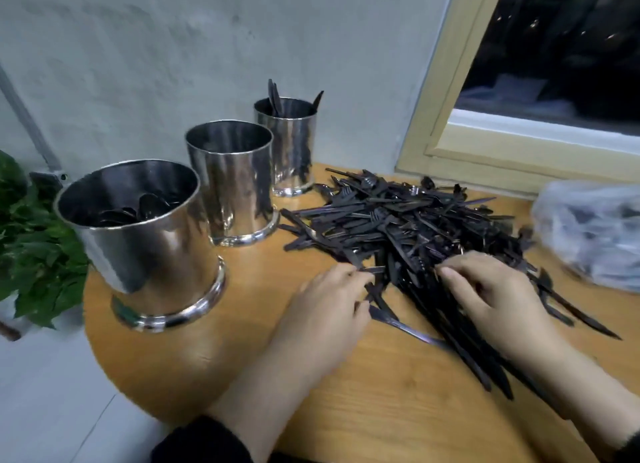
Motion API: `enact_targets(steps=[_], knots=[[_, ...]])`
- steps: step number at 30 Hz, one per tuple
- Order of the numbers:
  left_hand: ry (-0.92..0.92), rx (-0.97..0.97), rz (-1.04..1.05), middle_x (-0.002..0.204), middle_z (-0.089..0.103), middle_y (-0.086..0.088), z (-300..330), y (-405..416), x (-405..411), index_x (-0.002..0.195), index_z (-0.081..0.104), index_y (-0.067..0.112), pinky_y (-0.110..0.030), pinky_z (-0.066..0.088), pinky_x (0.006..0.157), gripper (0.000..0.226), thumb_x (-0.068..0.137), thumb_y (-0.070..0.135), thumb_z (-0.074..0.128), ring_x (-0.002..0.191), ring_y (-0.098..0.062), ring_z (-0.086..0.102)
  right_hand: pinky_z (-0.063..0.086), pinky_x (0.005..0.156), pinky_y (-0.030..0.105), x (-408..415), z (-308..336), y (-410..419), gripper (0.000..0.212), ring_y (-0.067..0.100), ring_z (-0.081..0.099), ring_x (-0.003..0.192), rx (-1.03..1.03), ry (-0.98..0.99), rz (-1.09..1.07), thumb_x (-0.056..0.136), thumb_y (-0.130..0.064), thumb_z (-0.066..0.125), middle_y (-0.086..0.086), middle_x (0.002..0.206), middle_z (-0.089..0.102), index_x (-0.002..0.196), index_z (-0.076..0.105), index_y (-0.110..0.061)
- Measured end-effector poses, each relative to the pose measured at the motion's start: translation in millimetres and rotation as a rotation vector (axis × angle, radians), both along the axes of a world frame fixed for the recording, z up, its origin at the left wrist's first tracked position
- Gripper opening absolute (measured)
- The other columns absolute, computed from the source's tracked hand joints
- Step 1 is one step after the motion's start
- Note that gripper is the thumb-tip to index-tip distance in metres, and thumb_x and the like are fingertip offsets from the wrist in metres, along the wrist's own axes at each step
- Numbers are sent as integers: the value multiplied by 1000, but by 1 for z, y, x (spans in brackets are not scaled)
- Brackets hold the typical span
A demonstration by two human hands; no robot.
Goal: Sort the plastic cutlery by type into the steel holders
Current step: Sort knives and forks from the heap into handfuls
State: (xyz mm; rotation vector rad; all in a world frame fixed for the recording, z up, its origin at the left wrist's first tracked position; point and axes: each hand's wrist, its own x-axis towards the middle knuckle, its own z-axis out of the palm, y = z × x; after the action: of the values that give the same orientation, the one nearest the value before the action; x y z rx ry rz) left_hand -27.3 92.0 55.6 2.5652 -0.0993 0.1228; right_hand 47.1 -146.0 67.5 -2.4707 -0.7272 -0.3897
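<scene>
Both hands palm-down, left hand (330, 301) and right hand (491, 291) with fingers curled.

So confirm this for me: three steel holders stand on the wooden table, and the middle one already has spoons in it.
Not quite. The head view shows three steel holders on the wooden table, but the spoons sit in the nearest holder. The middle holder looks empty.

Two bare forearms, no rings, watch or bracelets visible on left hand (329, 310) or right hand (491, 296). Short, unpainted fingernails. Dark sleeve (204, 443) of soft, fuzzy knit on left arm, pushed back well above wrist, cuff edge slightly ragged. Matching dark cuff (628, 450) just showing at right arm, bottom corner of view
</scene>
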Motion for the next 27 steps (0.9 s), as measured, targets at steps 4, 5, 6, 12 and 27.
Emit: enact_targets(steps=[4, 5, 6, 12, 27], knots=[[62, 144, -54, 170, 10, 10, -35, -41, -10, 159, 25, 38, -37, -1, 127, 55, 107, 45, 42, 156, -9, 6, 41, 94, 17, -53, -40, -74, 37, 5, 59, 107, 26, -3, -93, 95, -48, 51, -17, 106, 64, 99, 74, -19], [53, 171, -45, 171, 8, 11, -38, -46, -11, 159, 24, 38, -35, -6, 125, 55, 108, 46, 41, 156, -9, 4, 40, 95, 17, -61, -46, -84, 38, 3, 57, 109, 20, -6, -107, 94, -49, 52, -16, 106, 63, 101, 75, -18], [51, 182, -30, 171, 7, 12, -39, -51, -11, 159, 24, 39, -32, -9, 122, 55, 108, 47, 40, 156, -9, 4, 39, 95, 18, -67, -51, -90, 39, 2, 55, 110, 9, -3, -114, 93, -50, 53, -16, 107, 62, 103, 75, -18], [6, 151, -35, 164, 27, 19, -42, -60, -18, 142, 55, 40, -26, 14, 121, 40, 106, 50, 40, 150, -8, 23, 39, 99, 28, -66, -59, -92, 43, 9, 53, 110, 28, 34, -164, 85, -51, 69, -14, 114, 59, 114, 72, -20], [-53, 209, 346, 111, 65, 5, -40, -75, 17, 140, 58, 28, -38, 51, 94, 41, 100, 36, 59, 104, -18, 61, 47, 85, 45, -62, -72, -97, 37, 15, 56, 103, -108, 91, -180, 87, -37, 69, -13, 110, 64, 121, 71, -22]])
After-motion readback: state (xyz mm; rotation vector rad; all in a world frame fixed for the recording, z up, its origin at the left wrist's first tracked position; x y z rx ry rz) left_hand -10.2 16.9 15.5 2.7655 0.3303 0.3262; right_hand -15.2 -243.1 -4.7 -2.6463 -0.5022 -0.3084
